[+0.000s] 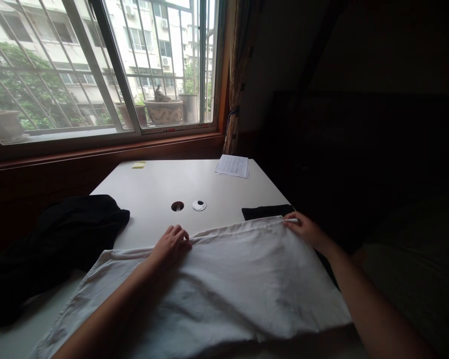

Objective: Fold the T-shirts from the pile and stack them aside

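A large white cloth [239, 279] lies spread over the near part of the white table [153, 184], with soft wrinkles across it. Its far edge looks hemmed or doubled. My left hand [173, 240] has its fingers curled on that edge, left of the middle, pinching the fabric. At the far right corner my right hand [303, 228] grips the cloth between thumb and fingers, and a small fold of it sticks out there. Part of a black cloth [265, 212] shows from under the white one, close to my right hand.
A dark crumpled cloth heap [67, 229] lies at the table's left. Farther back are a yellow sticky note [138, 164], some papers [232, 166], a round hole [177, 206] and a loose round cover [199, 205]. Behind stand a barred window [153, 65] and a curtain [234, 99].
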